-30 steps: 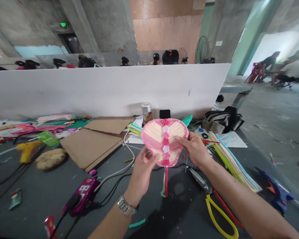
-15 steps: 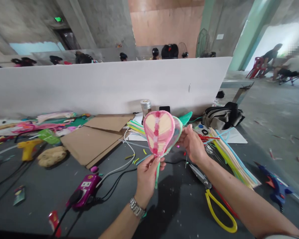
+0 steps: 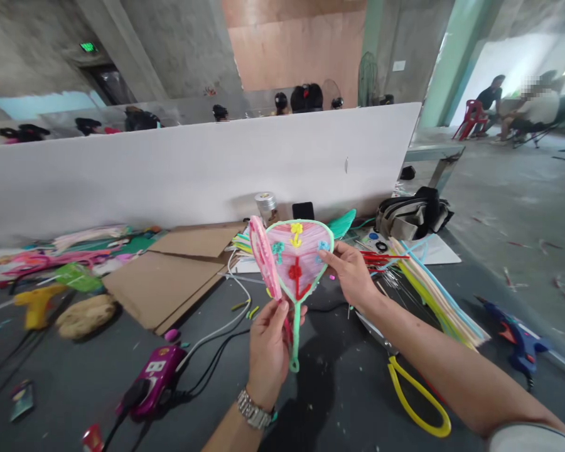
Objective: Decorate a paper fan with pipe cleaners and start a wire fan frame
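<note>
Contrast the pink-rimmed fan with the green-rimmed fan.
The pink-rimmed fan is seen nearly edge-on; the green-rimmed fan shows its flowered face. The right hand touches the green-rimmed fan, not the pink-rimmed fan. Both are held above the table.

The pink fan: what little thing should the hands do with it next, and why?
Maybe the left hand could twist the pink fan slightly: it stands nearly edge-on, so its flat side barely shows, and overlaps the green-edged fan, whose right edge the right hand pinches.
</note>
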`<state>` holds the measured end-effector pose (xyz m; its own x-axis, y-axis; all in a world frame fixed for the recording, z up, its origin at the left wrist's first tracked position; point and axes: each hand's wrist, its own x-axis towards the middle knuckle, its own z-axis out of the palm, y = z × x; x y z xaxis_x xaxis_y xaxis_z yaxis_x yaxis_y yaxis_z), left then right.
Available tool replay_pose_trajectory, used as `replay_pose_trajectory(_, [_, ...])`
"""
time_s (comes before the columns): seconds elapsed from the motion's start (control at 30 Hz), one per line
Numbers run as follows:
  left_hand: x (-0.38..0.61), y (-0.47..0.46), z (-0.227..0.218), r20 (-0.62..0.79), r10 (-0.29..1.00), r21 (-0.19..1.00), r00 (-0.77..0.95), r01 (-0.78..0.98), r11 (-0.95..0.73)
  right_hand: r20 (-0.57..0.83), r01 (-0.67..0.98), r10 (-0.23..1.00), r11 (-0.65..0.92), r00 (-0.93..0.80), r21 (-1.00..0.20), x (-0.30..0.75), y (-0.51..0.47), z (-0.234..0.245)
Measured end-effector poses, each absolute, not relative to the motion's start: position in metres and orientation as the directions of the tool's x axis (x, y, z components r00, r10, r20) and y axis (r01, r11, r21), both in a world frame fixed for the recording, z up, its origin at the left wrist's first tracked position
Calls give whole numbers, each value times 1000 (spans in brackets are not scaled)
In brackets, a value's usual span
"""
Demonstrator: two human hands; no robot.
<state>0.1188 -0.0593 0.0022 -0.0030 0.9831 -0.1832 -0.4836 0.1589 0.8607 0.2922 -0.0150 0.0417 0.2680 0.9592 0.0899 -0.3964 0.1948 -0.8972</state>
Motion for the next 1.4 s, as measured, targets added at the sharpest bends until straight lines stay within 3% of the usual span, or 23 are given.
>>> replay_pose_trajectory(0.23, [123,-66,1,-224,970,848,89,-473,240,83,-386,957,190,278,-903,291,-17,41])
replay_pose_trajectory(0.53, [121,-64,-13,-98,993,953,62,-282,111,-10,-471,969,110,246,-875,281,-3,46])
replay_pose_trajectory(0.67, [117,-63,-12,-31,998,991,52,-132,37,-16,-515,949,155,314,-843,279,-1,45])
replay_pose_trajectory(0.8, [115,-61,-10,44,998,995,52,-92,-39,-18,-494,939,164,344,-854,279,-2,42])
replay_pose_trajectory(1.13, [115,-52,-19,-83,991,992,105,-81,92,-35,-428,956,97,290,-899,280,-2,36])
replay_pose_trajectory(1.23, [114,-53,-23,-89,993,991,83,-88,97,115,-282,909,242,401,-929,291,-2,40])
replay_pose_trajectory(1.3, [114,-53,-24,-98,992,991,81,-89,105,327,-63,803,409,498,-910,299,-4,45])
replay_pose_trajectory(1.4, [115,-54,-24,-91,993,990,71,-100,98,546,243,708,491,449,-836,305,-10,55])
